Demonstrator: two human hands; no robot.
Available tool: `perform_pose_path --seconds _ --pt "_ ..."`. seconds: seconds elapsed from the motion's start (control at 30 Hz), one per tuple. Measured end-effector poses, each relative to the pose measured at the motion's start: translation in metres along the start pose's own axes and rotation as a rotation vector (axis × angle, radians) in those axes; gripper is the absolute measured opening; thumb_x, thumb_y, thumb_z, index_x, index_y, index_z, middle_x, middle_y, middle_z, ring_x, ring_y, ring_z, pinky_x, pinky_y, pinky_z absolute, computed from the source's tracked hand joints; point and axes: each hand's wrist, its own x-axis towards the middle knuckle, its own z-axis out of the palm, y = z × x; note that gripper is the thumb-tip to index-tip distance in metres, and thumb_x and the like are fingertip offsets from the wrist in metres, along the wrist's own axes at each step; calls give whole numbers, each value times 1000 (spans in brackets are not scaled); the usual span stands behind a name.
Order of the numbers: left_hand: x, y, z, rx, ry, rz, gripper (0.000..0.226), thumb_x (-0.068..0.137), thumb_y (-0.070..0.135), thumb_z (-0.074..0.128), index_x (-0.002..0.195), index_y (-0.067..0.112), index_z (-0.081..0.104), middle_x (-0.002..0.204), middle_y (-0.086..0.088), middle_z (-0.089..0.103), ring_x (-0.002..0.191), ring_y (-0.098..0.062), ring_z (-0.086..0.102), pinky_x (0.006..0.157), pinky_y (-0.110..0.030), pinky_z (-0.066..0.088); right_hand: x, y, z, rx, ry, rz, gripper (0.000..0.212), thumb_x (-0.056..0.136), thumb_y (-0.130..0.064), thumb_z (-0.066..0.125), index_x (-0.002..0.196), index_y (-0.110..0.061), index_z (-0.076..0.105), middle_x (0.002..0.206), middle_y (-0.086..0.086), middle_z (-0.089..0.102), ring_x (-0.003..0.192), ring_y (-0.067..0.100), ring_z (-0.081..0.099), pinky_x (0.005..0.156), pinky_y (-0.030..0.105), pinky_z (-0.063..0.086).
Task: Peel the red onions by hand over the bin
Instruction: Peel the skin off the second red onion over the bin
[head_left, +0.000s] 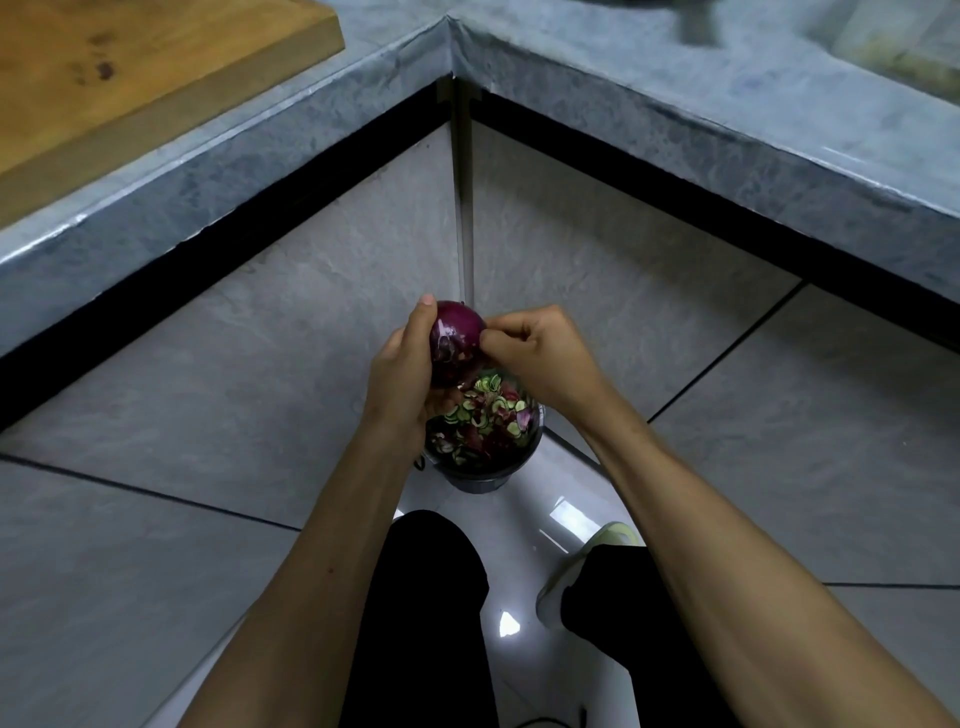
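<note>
— Black trousers (431, 623) and a pale shoe (576, 577) are closest, on shiny floor (519, 525). What could go wrong?

— The bin (485, 475) sits just past the knees and looks small. Peel could miss it and land on the floor. A knee could bump it too.

— Where is the onion (454, 340)?

— Up over the bin's far side. The left hand (402, 374) wraps round it. The right hand (540, 353) has its fingers curled tight, pinching at the skin on the onion's side.

— Could it slip?

— I think so. It looks smooth and shiny. A hard pull might pop it loose.

— Is there room?

— Some. The tiled walls (597, 249) meet in a corner behind, and the counter (675, 104) hangs out above. Lifting up high could hit that edge.
</note>
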Motion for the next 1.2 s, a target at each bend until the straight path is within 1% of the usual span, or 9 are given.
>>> perform_pose_path --seconds 0.1,0.2,0.33,0.47,0.57,0.77,0.93,1.1,1.2 --pt "0 -2 0 -6 13 11 54 93 66 53 114 19 70 107 -14 73 77 -22 69 49 -26 50 2 2 3 -68 -18 -5 26 87 -18 59 83 4 72 75 31 64 54 28 53 49 38 44" --pt "0 -3 0 -24 34 1 52 93 66 54 113 20 70 108 -13 73 80 -23 69 49 -25 50 5 5 8 -115 13 -38 26 88 -15 56 81 6 70 73 28 64 58 37 58 52 44 50" --pt "-1 -6 -1 -36 34 -6 62 87 71 52 118 20 68 112 -13 72 89 -26 69 50 -25 50 5 9 11 -151 80 -71 23 87 -8 53 82 -3 75 74 20 69 67 38 64 58 50 54" --pt "1 -6 -5 -53 17 -37 56 92 68 54 116 21 69 108 -11 73 86 -25 69 52 -26 51 0 5 12 -34 82 -26 24 94 -16 56 82 -14 77 71 2 72 67 20 67 66 41 57" --pt "1 -6 -5 -89 -46 -51 55 92 67 55 113 19 73 101 -8 77 84 -21 72 61 -30 52 -7 0 14 135 29 4 15 95 -27 63 102 -23 75 88 -11 75 84 5 71 81 27 58" --pt "0 -4 -9 -87 -56 -43 50 94 63 54 109 20 73 90 -2 77 79 -16 72 59 -28 51 -12 3 15 138 -5 -83 27 99 -25 57 122 -16 69 108 -4 74 100 8 70 91 30 56" --pt "-1 -5 -13 -86 -65 -45 49 94 64 54 109 22 74 99 -5 78 88 -18 73 60 -28 52 -12 6 16 27 -2 -146 30 103 -25 49 123 -13 68 106 -2 74 98 6 70 87 27 56" --pt "1 -6 -16 -63 -45 -66 55 91 67 54 111 21 74 103 -8 76 90 -21 72 61 -28 52 -8 6 17 -200 -10 -169 33 104 -27 45 103 -11 72 81 4 72 75 15 68 71 38 54" --pt "1 -4 -17 -51 -44 -70 57 92 67 53 112 18 73 101 -9 76 81 -19 71 57 -25 51 -8 3 14 -302 -31 -221 31 104 -21 43 97 -6 69 72 7 66 65 17 61 64 36 48"
